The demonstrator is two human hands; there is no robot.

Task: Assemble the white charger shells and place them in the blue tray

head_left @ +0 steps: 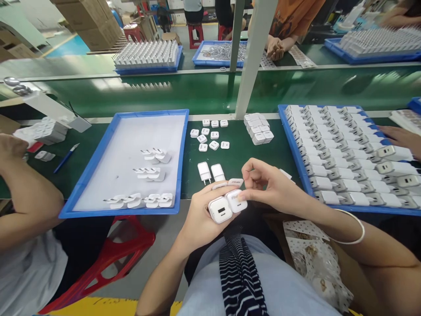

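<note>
My left hand is wrapped round two white chargers, their port faces turned up toward me: one charger shows a dark port, the other sits beside it. A thin white piece with print lies across the top of that hand's fingers. My right hand has its fingers curled in, and its thumb touches the right-hand charger; whether anything small is pinched there is too small to tell. Just beyond my hands, two white plug chargers lie on the green table.
A blue-rimmed tray with several chargers is at the left; a fuller blue tray stands at the right. Loose white caps and a stacked block lie between. A metal post rises behind. Another person's arm is at left.
</note>
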